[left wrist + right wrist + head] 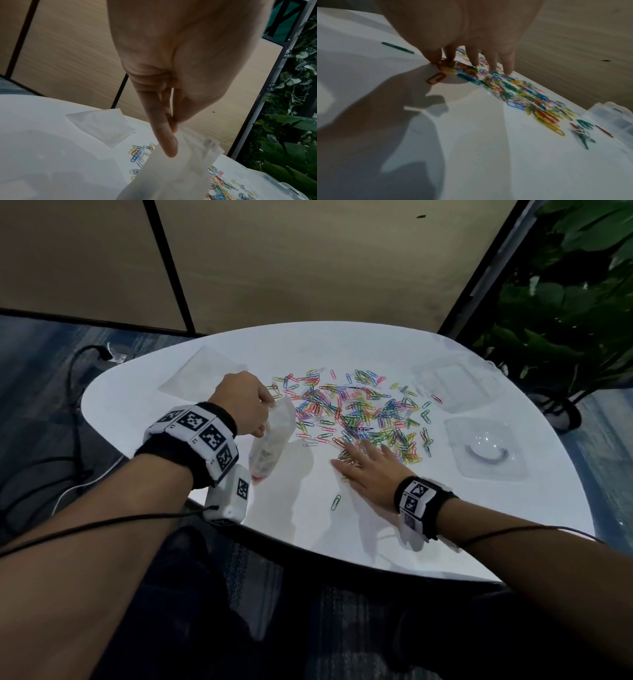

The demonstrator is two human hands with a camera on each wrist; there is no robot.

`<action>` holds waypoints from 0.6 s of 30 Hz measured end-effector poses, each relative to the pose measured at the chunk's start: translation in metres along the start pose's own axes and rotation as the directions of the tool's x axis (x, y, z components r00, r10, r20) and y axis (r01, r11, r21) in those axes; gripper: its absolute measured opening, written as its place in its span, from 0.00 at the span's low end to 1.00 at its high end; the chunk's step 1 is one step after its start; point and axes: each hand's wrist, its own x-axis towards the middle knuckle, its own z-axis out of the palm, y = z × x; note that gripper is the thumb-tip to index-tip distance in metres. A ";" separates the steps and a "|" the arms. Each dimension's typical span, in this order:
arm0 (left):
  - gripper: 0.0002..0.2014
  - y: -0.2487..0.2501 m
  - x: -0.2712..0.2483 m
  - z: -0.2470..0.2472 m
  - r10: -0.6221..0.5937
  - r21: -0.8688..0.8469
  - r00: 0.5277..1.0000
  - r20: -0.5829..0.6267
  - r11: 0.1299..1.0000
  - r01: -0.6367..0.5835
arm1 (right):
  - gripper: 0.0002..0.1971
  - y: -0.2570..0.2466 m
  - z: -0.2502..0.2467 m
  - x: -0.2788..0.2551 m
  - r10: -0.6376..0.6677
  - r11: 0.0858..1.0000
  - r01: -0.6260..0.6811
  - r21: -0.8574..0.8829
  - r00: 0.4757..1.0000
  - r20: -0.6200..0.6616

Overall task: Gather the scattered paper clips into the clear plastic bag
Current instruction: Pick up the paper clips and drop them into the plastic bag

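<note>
white table [462,542] | clear plastic boxes [455,385] | flat bag [200,373] | plant [565,302]

White table [342,525], beige panels [308,261], plant [565,302]

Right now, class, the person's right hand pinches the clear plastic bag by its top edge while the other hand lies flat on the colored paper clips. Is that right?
Not quite: the hands are swapped. The left hand pinches the clear plastic bag, as the left wrist view shows. The right hand lies flat on the colored paper clips.
</note>
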 end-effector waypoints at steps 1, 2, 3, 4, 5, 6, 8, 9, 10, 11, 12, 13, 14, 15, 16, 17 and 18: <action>0.13 0.000 0.000 0.000 0.002 0.001 1.000 0.007 1.000 -0.002 | 0.27 0.003 0.000 0.003 0.043 0.998 -0.043 0.039 0.999 -0.005; 0.14 0.001 0.000 0.001 0.003 0.001 1.000 0.013 1.000 -0.003 | 0.26 0.004 -0.001 0.006 0.064 0.995 -0.063 0.077 0.998 -0.018; 0.14 0.001 0.000 0.002 0.003 0.000 1.000 0.021 1.000 -0.003 | 0.24 0.004 -0.002 0.008 0.071 0.992 -0.068 0.103 0.997 -0.034; 0.14 0.002 0.000 0.003 0.002 -0.002 1.000 0.029 1.000 -0.002 | 0.22 0.004 -0.004 0.010 0.070 0.990 -0.063 0.122 0.996 -0.053; 0.14 0.002 0.000 0.004 0.002 -0.002 0.999 0.038 1.000 -0.002 | 0.19 0.002 -0.008 0.013 0.065 0.989 -0.055 0.136 0.995 -0.074; 0.14 0.002 0.000 0.005 0.001 -0.003 0.999 0.044 1.000 -0.001 | 0.15 0.002 -0.011 0.015 0.061 0.989 -0.047 0.142 0.994 -0.091; 0.14 0.002 0.001 0.006 0.003 -0.006 0.999 0.054 1.000 -0.003 | 0.11 0.002 -0.020 0.021 0.067 0.986 -0.052 0.161 0.994 -0.088; 0.14 0.002 0.001 0.006 0.007 -0.006 0.998 0.060 1.000 -0.007 | 0.09 0.004 -0.024 0.023 0.082 0.980 -0.067 0.185 0.994 -0.072; 0.14 0.002 0.000 0.007 0.013 -0.003 0.998 0.068 1.000 -0.013 | 0.08 0.006 -0.028 0.024 0.106 0.971 -0.090 0.221 0.993 -0.061; 0.14 0.002 0.000 0.007 0.020 0.002 0.997 0.079 1.000 -0.020 | 0.08 0.009 -0.031 0.025 0.149 0.953 -0.129 0.273 0.987 -0.055; 0.14 0.002 -0.001 0.008 0.027 0.008 0.995 0.091 1.000 -0.028 | 0.07 0.014 -0.032 0.026 0.215 0.919 -0.185 0.348 0.975 -0.051; 0.14 0.003 -0.002 0.009 0.034 0.016 0.993 0.109 0.999 -0.036 | 0.07 0.019 -0.035 0.025 0.305 0.859 -0.256 0.443 0.951 -0.041; 0.14 0.004 -0.003 0.010 0.042 0.025 0.990 0.136 0.999 -0.045 | 0.08 0.025 -0.037 0.024 0.404 0.770 -0.327 0.548 0.915 -0.022; 0.14 0.005 -0.005 0.011 0.047 0.034 0.985 0.168 0.998 -0.054 | 0.09 0.031 -0.041 0.023 0.496 0.655 -0.384 0.651 0.868 0.013; 0.15 0.006 -0.005 0.011 0.053 0.040 0.979 0.199 0.997 -0.062 | 0.10 0.038 -0.043 0.022 0.565 0.523 -0.418 0.743 0.823 0.065; 0.15 0.007 -0.006 0.012 0.058 0.043 0.973 0.225 0.997 -0.069 | 0.10 0.043 -0.048 0.022 0.610 0.363 -0.421 0.831 0.782 0.129; 0.15 0.008 -0.006 0.013 0.062 0.046 0.968 0.243 0.996 -0.075 | 0.10 0.047 -0.053 0.022 0.626 0.157 -0.380 0.911 0.752 0.206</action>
